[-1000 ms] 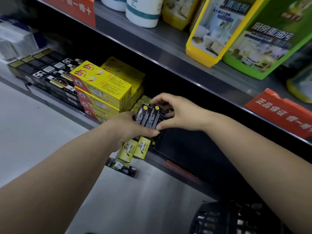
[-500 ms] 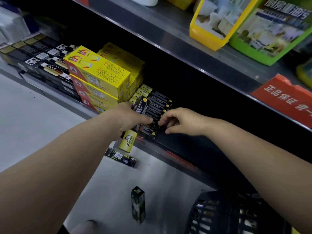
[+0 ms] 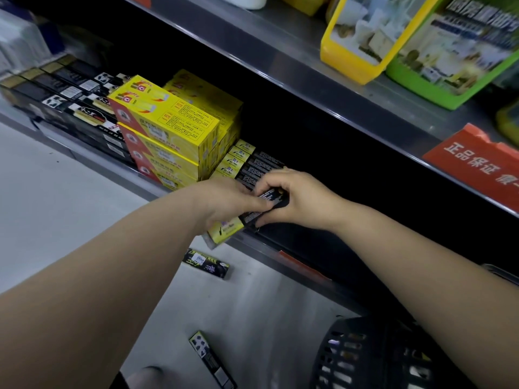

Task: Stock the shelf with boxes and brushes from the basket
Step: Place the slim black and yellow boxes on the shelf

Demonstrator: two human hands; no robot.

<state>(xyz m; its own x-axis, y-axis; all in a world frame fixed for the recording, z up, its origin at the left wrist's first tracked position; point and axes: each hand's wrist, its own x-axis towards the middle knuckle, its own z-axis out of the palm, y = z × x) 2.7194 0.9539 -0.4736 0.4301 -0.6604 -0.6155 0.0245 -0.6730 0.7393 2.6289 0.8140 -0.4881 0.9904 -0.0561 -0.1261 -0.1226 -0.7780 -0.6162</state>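
1. At the far left of the lower shelf (image 3: pixel 92 161) lie long black boxes (image 3: pixel 70 99). Just beside them stands a stack of yellow boxes (image 3: pixel 168 130). Both groups look settled.
2. On the floor (image 3: pixel 56 206) lies a small black box (image 3: pixel 206 262) near the shelf edge, and a second black box (image 3: pixel 212 357) lies closer to the person. I judge that both belong on the shelf too.
3. The left hand (image 3: pixel 224 203) grips a black-and-yellow box (image 3: pixel 247 219) from the left side, with the thumb laid over its top.
4. This box lies at the front of the lower shelf, and its yellow end reaches out past the edge. Behind it is a row of similar boxes (image 3: pixel 252 164), already in place.
5. The right hand (image 3: pixel 297 200) holds the other end of the same box, with its fingers (image 3: pixel 276 181) curled on it.
6. The black basket (image 3: pixel 365 355) stands on the floor at the lower right. I cannot tell what is inside it.
7. What could go wrong:
   - The box hangs over the edge. If either hand lets go before it is pushed back, it may tip and drop to the floor.
   - A push that is too hard could move the row behind it out of line.
   - The left forearm is near the yellow stack, so a wide movement could knock the top box.
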